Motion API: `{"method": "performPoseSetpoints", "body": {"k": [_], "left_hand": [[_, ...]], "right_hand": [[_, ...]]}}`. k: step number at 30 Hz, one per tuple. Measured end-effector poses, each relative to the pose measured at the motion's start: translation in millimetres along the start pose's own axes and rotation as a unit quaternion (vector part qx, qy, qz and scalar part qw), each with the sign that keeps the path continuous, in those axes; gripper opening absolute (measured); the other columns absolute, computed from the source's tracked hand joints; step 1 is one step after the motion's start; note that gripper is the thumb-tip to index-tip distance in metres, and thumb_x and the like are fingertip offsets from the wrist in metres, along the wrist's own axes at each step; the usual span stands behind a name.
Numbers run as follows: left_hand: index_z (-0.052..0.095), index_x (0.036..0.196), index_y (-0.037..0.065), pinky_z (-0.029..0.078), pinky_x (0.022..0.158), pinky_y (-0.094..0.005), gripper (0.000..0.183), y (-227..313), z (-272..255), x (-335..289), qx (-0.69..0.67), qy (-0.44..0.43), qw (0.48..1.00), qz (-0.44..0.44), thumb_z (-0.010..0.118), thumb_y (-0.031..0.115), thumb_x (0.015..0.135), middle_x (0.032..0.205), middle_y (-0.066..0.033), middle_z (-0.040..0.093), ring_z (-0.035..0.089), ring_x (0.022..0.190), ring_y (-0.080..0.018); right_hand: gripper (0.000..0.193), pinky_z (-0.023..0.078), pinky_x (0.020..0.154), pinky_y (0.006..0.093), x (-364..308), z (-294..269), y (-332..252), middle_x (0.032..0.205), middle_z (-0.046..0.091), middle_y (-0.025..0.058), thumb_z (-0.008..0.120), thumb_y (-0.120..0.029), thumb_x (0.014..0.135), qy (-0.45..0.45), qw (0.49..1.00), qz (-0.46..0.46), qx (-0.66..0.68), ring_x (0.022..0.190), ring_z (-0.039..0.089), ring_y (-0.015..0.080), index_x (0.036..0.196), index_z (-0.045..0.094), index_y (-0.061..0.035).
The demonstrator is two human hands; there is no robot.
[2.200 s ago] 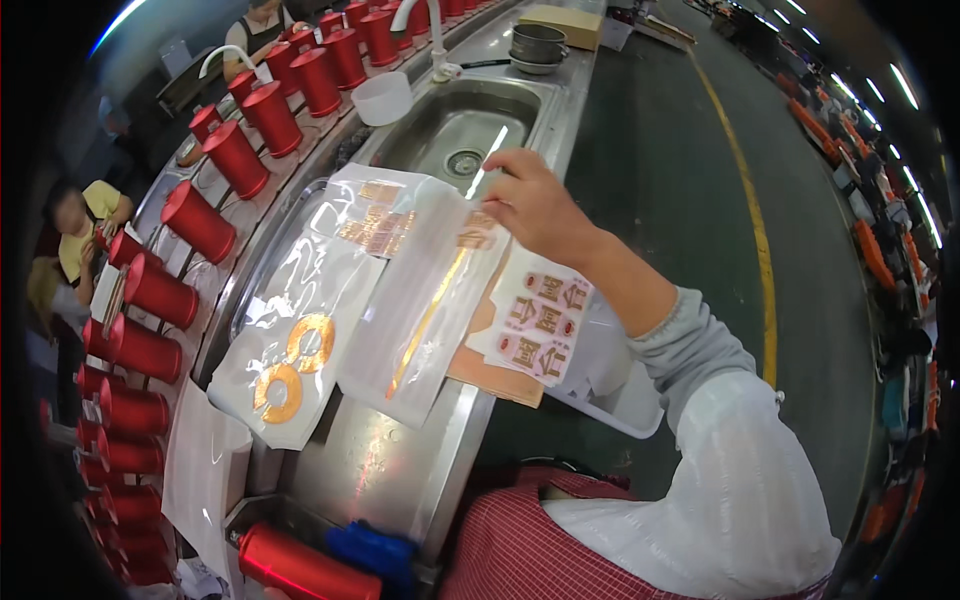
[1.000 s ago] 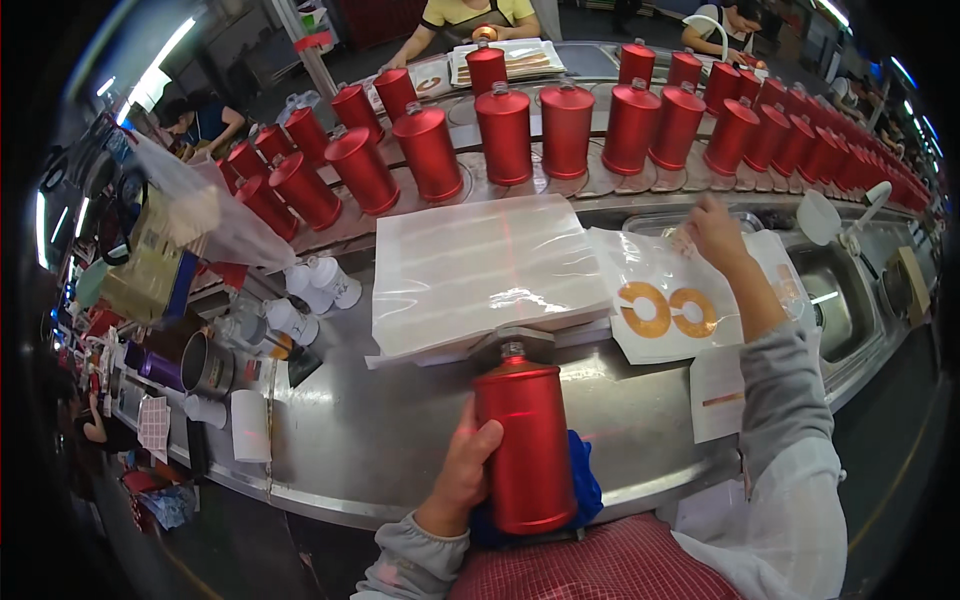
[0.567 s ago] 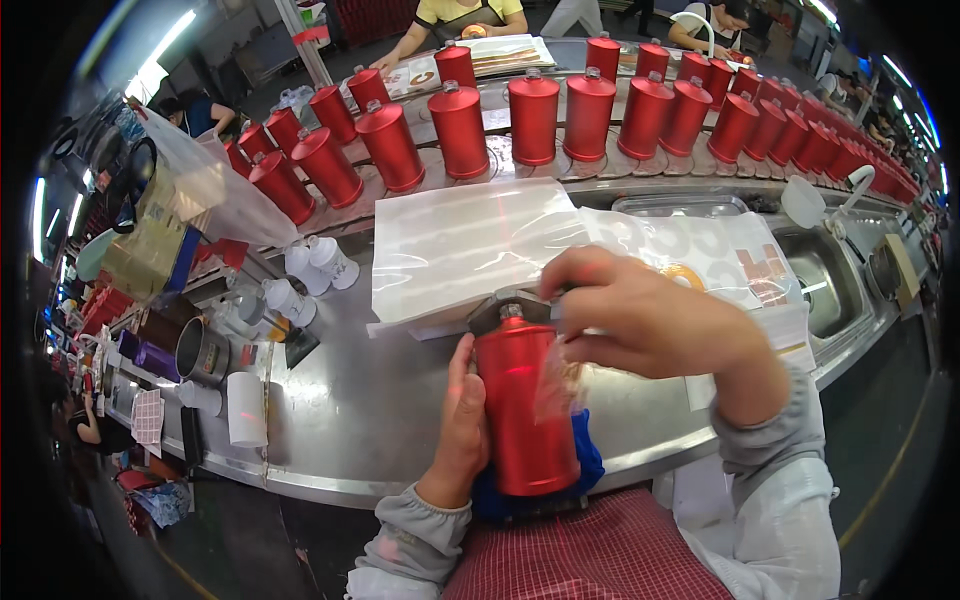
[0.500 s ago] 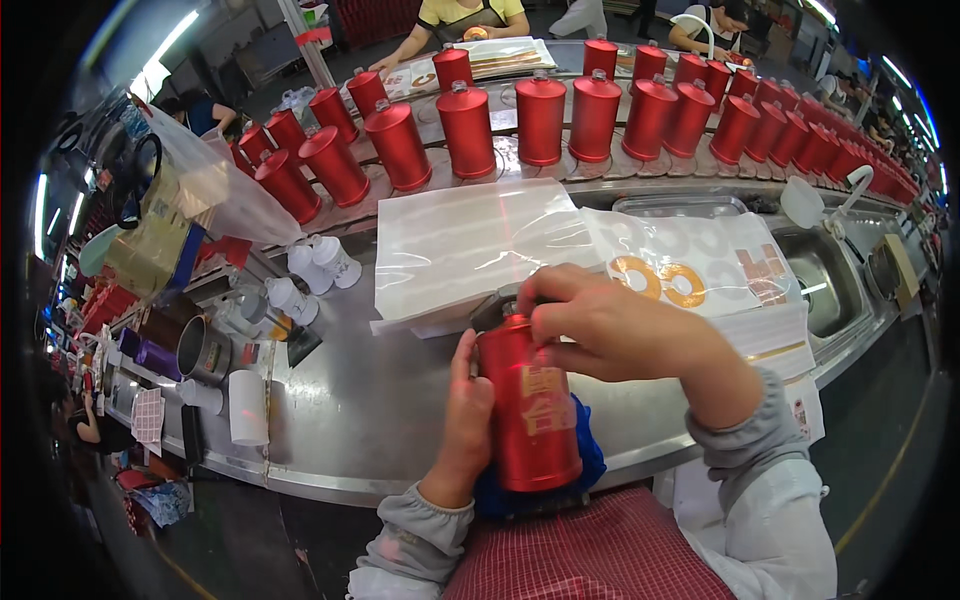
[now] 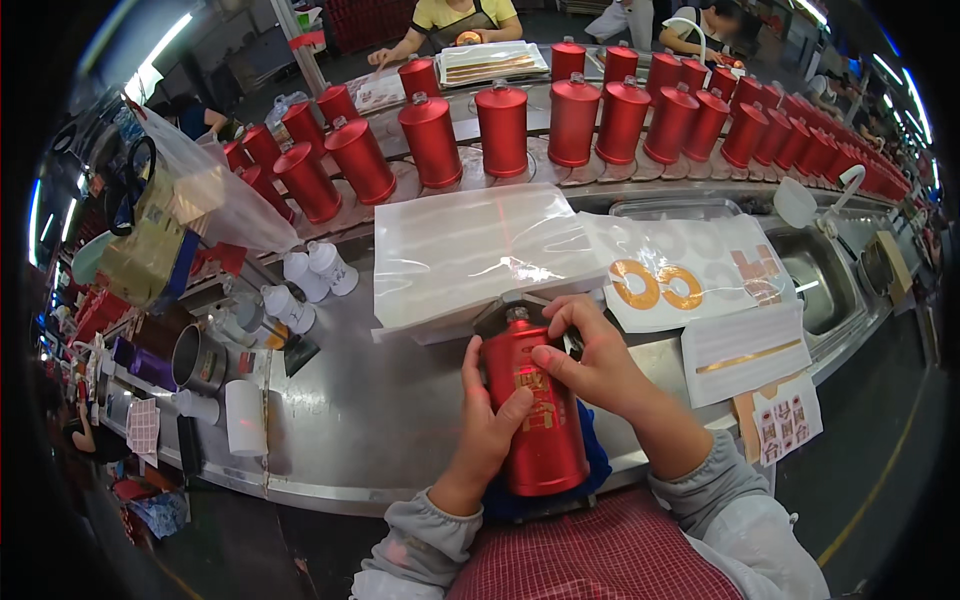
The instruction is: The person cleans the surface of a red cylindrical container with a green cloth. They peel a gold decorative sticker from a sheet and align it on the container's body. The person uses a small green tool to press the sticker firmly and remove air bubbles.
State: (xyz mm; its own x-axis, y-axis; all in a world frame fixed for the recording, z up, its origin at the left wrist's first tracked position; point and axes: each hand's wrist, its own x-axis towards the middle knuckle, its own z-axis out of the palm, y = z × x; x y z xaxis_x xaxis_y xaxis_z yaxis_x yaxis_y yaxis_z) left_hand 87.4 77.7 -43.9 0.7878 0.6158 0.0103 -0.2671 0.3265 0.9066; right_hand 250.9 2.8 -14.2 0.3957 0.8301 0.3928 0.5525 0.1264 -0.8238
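A red metallic bottle (image 5: pixel 545 450) with gold lettering leans toward me on a blue cloth (image 5: pixel 597 450) at the near edge of the steel counter. My left hand (image 5: pixel 482 425) is closed round its left side, thumb pressed on the front by the gold characters. At the upper right of the bottle, my right hand (image 5: pixel 600 365) grips it with thumb on the front and index finger bent near the shoulder. Just beyond the bottle's clear neck lies a stack of white film-covered sheets (image 5: pixel 470 240). What lies under the right fingers is hidden.
Beyond the counter, many red bottles (image 5: pixel 501 130) stand on a curved conveyor. Rightward are a sheet with orange ring decals (image 5: pixel 690 255), a gold-striped sheet (image 5: pixel 750 350), a label sheet (image 5: pixel 787 420) and a sink (image 5: pixel 825 300). Leftward stand white jars (image 5: pixel 290 308), a metal pot (image 5: pixel 200 358) and a paper roll (image 5: pixel 245 418).
My right hand has come down from over the bottle's neck to its right side. My left thumb now lies on the bottle's front. The conveyor bottles have shifted right.
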Motion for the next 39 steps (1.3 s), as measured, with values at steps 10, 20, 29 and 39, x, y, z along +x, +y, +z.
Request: {"method": "performPoseSetpoints", "body": {"k": [10,20,29,39], "left_hand": [[0.001,0.149,-0.001,0.040,0.104,-0.0350,0.093,7,-2,5,-0.043,0.018,0.999,-0.019,0.066,0.027,0.090,0.143,-0.0199,0.033,0.044,0.127,-0.0238],[0.005,0.149,-0.001,0.042,0.102,-0.0338,0.088,13,-3,7,0.001,0.022,1.000,-0.007,0.065,0.024,0.091,0.136,-0.0198,0.042,0.049,0.121,-0.0227],[0.008,0.149,0.000,0.042,0.100,-0.0329,0.081,18,-15,15,-0.039,0.035,0.998,-0.047,0.060,0.027,0.094,0.135,-0.0192,0.042,0.049,0.120,-0.0218],[0.009,0.149,-0.001,0.042,0.101,-0.0344,0.083,13,-24,7,0.001,0.019,1.000,-0.005,0.063,0.024,0.092,0.137,-0.0195,0.041,0.049,0.121,-0.0230]], "right_hand": [[0.035,0.046,0.084,0.0339,3,7,0,0.106,0.054,0.0125,0.074,-0.024,0.082,0.027,0.999,0.029,0.022,0.096,0.056,0.0252,0.098,0.051,-0.0033],[0.046,0.041,0.096,0.0313,-5,9,-8,0.113,0.055,0.0117,0.072,-0.025,0.084,-0.012,0.995,0.086,0.040,0.109,0.053,0.0210,0.119,0.052,-0.0026],[0.039,0.044,0.088,0.0340,7,21,0,0.107,0.054,0.0132,0.070,-0.028,0.085,-0.007,0.997,0.079,0.022,0.100,0.055,0.0265,0.109,0.055,-0.0023],[0.040,0.042,0.095,0.0323,4,27,-5,0.116,0.053,0.0128,0.072,-0.022,0.083,-0.024,0.999,0.046,0.015,0.109,0.053,0.0233,0.114,0.056,-0.0010]]}}
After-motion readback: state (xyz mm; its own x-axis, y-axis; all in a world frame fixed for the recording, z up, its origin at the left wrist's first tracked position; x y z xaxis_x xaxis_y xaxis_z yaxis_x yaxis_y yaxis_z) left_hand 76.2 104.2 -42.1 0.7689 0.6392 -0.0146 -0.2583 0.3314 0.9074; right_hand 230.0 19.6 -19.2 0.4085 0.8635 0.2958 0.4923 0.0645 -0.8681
